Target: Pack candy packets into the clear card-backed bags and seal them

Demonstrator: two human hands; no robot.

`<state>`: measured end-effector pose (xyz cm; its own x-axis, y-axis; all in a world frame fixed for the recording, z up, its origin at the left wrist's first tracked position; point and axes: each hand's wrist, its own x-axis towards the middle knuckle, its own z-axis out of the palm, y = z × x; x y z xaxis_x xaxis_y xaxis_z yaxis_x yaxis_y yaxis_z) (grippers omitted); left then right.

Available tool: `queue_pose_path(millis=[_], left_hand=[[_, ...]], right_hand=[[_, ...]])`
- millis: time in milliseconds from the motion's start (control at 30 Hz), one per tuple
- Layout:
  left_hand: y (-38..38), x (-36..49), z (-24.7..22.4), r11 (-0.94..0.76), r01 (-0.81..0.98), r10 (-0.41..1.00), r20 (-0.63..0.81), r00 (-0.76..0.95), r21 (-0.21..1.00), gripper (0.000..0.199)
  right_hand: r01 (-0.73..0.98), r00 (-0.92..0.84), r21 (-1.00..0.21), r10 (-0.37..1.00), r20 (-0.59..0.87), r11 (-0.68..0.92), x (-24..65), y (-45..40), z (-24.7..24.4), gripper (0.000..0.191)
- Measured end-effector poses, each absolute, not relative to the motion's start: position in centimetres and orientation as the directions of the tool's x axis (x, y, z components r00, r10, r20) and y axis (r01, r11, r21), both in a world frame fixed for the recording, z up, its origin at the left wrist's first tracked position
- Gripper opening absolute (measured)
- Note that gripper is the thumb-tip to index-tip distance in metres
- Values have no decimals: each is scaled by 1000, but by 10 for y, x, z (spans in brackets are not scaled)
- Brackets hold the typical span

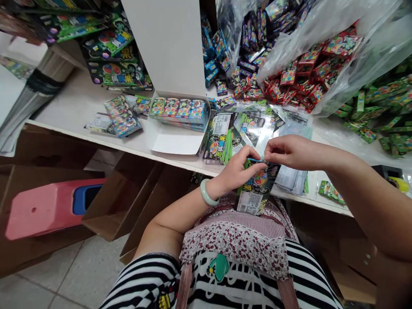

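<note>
While the left hand (237, 171) is pinching the dark packet (258, 182) near its top edge, just before the tabletop (72, 107), the right hand (292, 151), fingertips together, is working there, ideally pressing lightly to avoid creases.

We're looking from the wearer's head, forward and steeply down, close over the table (135, 145) and lap.

We cannot tell if the bare right hand (285, 151) pinches something at the top of the flat black printed packet (257, 182). The top edge cuts the tall white cardboard flap (174, 47); the right edge cuts the small green printed boxes (394, 101).
</note>
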<state>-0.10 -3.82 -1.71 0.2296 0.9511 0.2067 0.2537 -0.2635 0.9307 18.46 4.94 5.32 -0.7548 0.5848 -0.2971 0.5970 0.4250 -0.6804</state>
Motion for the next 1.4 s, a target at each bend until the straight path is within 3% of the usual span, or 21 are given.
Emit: queue_pose_path(millis=[200,300,367,467,533,600,700,767,833,867,967,1100,1167,1267,1333,1400], left_hand=[[-39,0,-24,-322,262,944,286,165,910,22],[-44,-4,-27,-341,231,938,314,144,911,25],[-52,-7,-33,-284,156,955,265,135,946,37],[-69,-15,-46,-89,-8,942,86,325,996,55],[-82,-25,-48,4,-50,883,20,468,999,49],[-92,-44,-40,-16,-20,886,24,464,1000,44],[-92,-92,-5,-206,201,973,178,148,958,46],[-78,-132,21,-311,487,882,439,-173,816,44],[-50,-169,37,-266,744,769,600,-220,614,40],[-34,-185,38,-242,827,770,619,-155,507,38],[12,-212,22,-144,953,874,486,-4,267,42],[34,-220,-11,-63,992,986,161,45,106,51],[28,-214,-18,-76,994,992,105,68,78,54],[15,-180,-19,-47,995,986,161,32,90,61],[8,-138,-20,-127,983,975,199,100,130,67],[1,-92,-24,-343,922,938,121,325,179,66]], right_hand=[[596,-726,-728,615,-308,339,183,50,47,29],[555,-712,-826,568,-412,96,181,49,35,28],[508,-702,-854,518,-489,-117,179,46,27,27],[453,-703,-818,423,-572,-354,178,41,18,23],[443,-717,-805,382,-582,-395,182,39,19,22],[420,-732,-843,424,-533,-336,191,39,22,23],[352,-670,-924,649,-361,-150,213,45,27,28],[360,-564,-931,783,-262,-52,225,49,24,30],[420,-495,-907,841,-219,10,232,50,15,31],[455,-483,-889,851,-206,43,233,50,8,32],[518,-511,-838,847,-143,171,233,44,-14,31],[523,-540,-805,840,-59,280,246,35,-30,18],[537,-516,-794,855,-43,285,262,39,-32,13],[614,-446,-725,895,7,311,282,59,-34,15],[686,-412,-618,905,104,383,284,78,-38,25],[714,-503,-484,851,150,507,278,96,-43,50]])
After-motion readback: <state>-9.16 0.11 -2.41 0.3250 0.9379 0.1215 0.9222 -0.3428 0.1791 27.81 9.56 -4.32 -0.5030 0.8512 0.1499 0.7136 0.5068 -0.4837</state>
